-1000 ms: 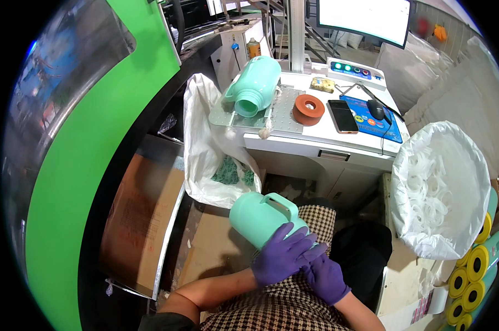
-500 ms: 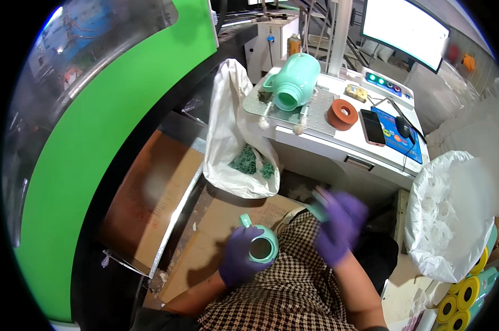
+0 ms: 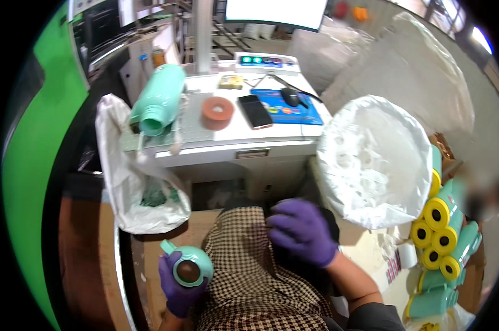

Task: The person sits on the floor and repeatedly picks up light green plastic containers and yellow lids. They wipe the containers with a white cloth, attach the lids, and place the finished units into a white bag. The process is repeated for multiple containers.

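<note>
In my purple-gloved left hand (image 3: 175,291) is a mint-green plastic jug (image 3: 201,257) with a side handle, its round mouth facing up. The hand's fingers wrap around its left and lower side, beside my checked apron (image 3: 235,237). My purple-gloved right hand (image 3: 306,234) hovers over my lap, fingers stretched to the left and somewhat apart, with nothing visible in them. Another mint-green jug (image 3: 162,96) lies on its side on the perforated plate (image 3: 197,129) of the white worktable, mouth toward me.
A white sack (image 3: 114,165) with green scraps stands left of the table. At right is a white-lined bin (image 3: 404,182) of clear plastic rings; beyond it lie several stacked jugs with yellow bases (image 3: 437,214). Brown tape (image 3: 217,113), a phone (image 3: 255,112) and a mouse (image 3: 290,97) lie on the table.
My view has turned to the right. The blurred greenish thing at my right hand no longer shows, and that hand's fingers are now stretched out. My left hand still holds the jug.
</note>
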{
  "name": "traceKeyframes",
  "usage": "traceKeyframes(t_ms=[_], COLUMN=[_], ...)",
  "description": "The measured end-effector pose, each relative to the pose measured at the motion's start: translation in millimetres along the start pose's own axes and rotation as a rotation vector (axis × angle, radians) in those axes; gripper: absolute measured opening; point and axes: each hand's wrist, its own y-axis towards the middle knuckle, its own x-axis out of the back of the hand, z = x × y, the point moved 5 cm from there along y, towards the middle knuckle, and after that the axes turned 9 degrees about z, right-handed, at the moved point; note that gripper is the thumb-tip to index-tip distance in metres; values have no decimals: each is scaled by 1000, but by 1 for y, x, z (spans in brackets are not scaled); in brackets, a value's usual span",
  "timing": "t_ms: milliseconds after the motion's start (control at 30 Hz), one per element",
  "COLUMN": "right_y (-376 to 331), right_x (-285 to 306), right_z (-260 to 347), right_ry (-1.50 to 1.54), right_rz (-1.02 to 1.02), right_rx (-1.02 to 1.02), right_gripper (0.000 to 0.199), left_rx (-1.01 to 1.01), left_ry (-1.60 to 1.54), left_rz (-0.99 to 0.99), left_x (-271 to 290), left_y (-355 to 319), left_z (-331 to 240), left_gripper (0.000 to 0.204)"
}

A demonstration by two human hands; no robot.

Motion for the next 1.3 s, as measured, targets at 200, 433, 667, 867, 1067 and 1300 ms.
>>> traceKeyframes(t_ms=[200, 433, 667, 867, 1067, 1300], right_y=[-53, -95, -85, -101, -87, -41], right_x=[174, 200, 219, 239, 254, 160], right_z=[-71, -215, -198, -221, -214, -67], right_ry=[-727, -1113, -1264, -1260, -1223, -429], right_rz=[-199, 408, 408, 450, 219, -292], right_rx=[-387, -467, -488, -608, -563, -232], right_gripper=[14, 7, 3, 5, 9, 10], left_rx=[-268, -463, -193, -192, -247, -232], left_ry=[149, 154, 76, 97, 151, 59], left_rz=[96, 123, 93, 129, 58, 47], left_x=[-21, -34, -17, -20, -18, 3], left_y=[36, 48, 31, 45, 45, 59], left_z=[-38, -56, -29, -46, -52, -45], left_gripper=[92, 92, 101, 80, 75, 76])
